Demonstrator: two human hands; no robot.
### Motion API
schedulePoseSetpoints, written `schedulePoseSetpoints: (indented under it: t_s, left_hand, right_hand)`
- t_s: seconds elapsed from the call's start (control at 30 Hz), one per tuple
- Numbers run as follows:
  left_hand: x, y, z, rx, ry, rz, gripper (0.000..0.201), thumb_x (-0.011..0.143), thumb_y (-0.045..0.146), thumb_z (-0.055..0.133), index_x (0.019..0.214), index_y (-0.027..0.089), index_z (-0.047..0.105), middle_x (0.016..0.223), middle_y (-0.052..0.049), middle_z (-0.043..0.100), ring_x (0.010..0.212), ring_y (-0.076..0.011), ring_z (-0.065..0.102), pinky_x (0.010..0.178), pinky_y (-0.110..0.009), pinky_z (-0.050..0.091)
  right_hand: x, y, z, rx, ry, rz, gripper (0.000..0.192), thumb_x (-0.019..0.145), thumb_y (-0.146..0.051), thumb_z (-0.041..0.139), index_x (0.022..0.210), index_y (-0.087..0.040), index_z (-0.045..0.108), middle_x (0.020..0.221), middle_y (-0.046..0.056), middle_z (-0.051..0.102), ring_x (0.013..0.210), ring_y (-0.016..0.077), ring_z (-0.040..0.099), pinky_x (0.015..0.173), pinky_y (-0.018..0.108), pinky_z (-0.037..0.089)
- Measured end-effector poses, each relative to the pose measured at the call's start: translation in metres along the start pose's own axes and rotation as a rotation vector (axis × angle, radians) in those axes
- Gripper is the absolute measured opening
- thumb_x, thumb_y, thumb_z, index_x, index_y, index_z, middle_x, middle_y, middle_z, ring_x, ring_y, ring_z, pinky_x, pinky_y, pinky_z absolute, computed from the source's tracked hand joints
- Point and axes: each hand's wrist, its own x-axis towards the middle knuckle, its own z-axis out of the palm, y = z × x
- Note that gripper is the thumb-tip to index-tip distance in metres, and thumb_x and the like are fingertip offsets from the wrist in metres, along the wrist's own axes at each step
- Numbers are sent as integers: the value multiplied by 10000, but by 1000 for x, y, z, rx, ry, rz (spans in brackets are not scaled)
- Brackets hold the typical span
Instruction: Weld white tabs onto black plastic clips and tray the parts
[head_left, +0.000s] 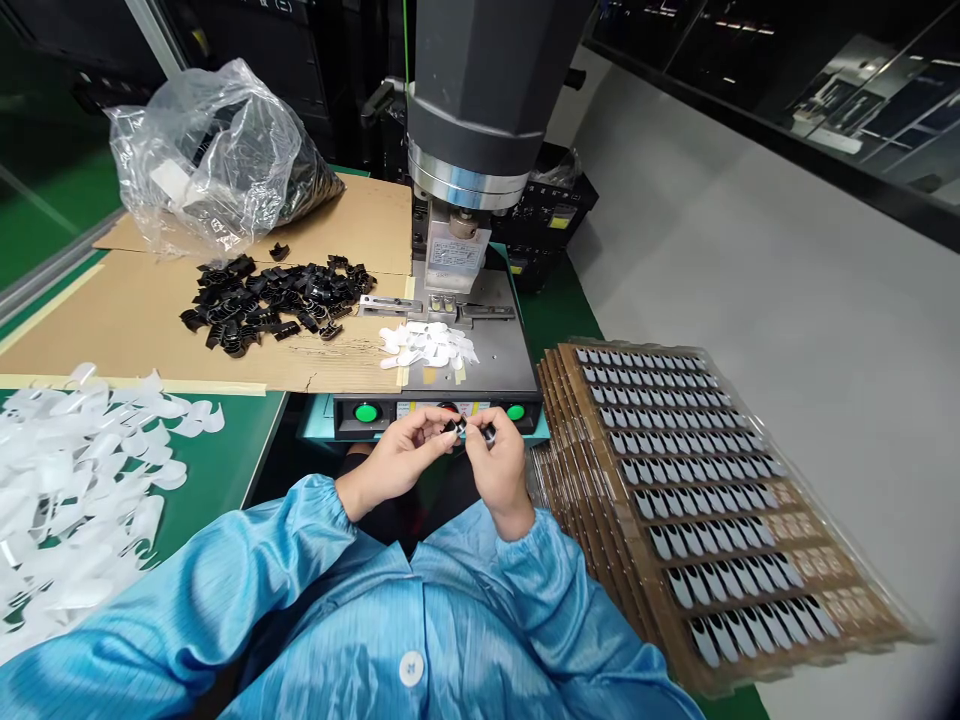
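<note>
My left hand (pixel 409 452) and my right hand (pixel 497 462) meet in front of the machine's control panel, fingers pinched. Between them are small black plastic parts (pixel 455 427), partly covered by my fingertips. A bit of black also shows at the fingers of my right hand. Just beyond my hands, a small heap of white curved plastic pieces (pixel 431 345) lies on the machine's grey base plate (pixel 495 372). Left of that, loose black plastic parts (pixel 277 300) are piled on a cardboard sheet (pixel 135 310).
A press machine (pixel 472 90) stands ahead, its metal fixture (pixel 441 305) beneath the head. Green buttons (pixel 367 412) flank the panel. Many white pieces (pixel 75 490) cover the left table. A clear plastic bag (pixel 217 160) sits behind. Stacked trays (pixel 675 430) at right hold rows of white-and-black parts.
</note>
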Motion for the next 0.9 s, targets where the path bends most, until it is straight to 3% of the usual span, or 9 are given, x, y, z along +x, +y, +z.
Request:
schedulePoseSetpoints:
  t_s: [0.1, 0.37, 0.73, 0.9]
  left_hand:
    - [2, 2, 1, -41, 20, -22, 313, 915, 323, 829, 1156, 161, 713, 865, -38, 708, 798, -131, 699, 809, -258, 578]
    - [5, 2, 3, -90, 88, -67, 331, 883, 377, 854, 1101, 144, 766, 1016, -89, 774, 815, -162, 749, 822, -310, 641]
    - [5, -2, 3, -72, 119, -8, 246, 876, 330, 860, 1043, 163, 794, 999, -61, 763, 799, -129, 732, 781, -260, 650]
    - [4, -3, 2, -37, 119, 24, 219, 896, 317, 840, 1052, 172, 787, 1043, -65, 756, 812, -129, 733, 791, -265, 645]
  right_hand:
    - [-3, -4, 2, 15, 31, -29, 67, 962, -252, 648, 1006, -203, 635, 948, 36, 646, 864, 189, 622, 801, 316, 508]
    - [-8, -8, 6, 18, -43, -15, 84, 981, -273, 678, 1008, -213, 626, 978, 55, 646, 844, 195, 616, 697, 308, 497]
    - [-6, -3, 6, -31, -15, -124, 41, 972, -223, 661, 973, -192, 634, 946, 33, 639, 888, 190, 635, 826, 326, 520]
    - [-6, -3, 7, -22, -17, -109, 51, 975, -229, 653, 998, -192, 627, 963, 39, 644, 897, 192, 640, 831, 328, 528]
